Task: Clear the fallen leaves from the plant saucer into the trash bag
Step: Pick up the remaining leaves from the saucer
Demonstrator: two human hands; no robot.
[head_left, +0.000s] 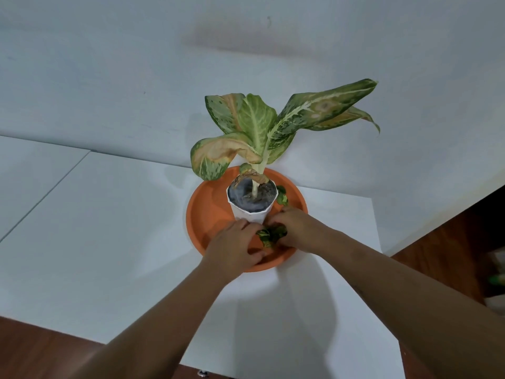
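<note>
Both hands work in the orange saucer [207, 212] on the table [109, 242]: the left hand [235, 242] and right hand [295, 228] curl their fingers around a clump of fallen leaves [270, 234] — whether either truly pinches it, I cannot tell. More leaves [282, 196] lie beside the white pot [246, 212] — a careless knuckle could tip it.

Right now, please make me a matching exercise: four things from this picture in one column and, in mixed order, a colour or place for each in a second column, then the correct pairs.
Things:
1. saucer
2. pot
3. loose leaves
4. left hand

Descriptions:
A. white, standing in the saucer
B. orange and round
C. at the saucer's near edge, left of the leaves
D. green, between the two hands

Pairs: 1-B, 2-A, 3-D, 4-C
</note>
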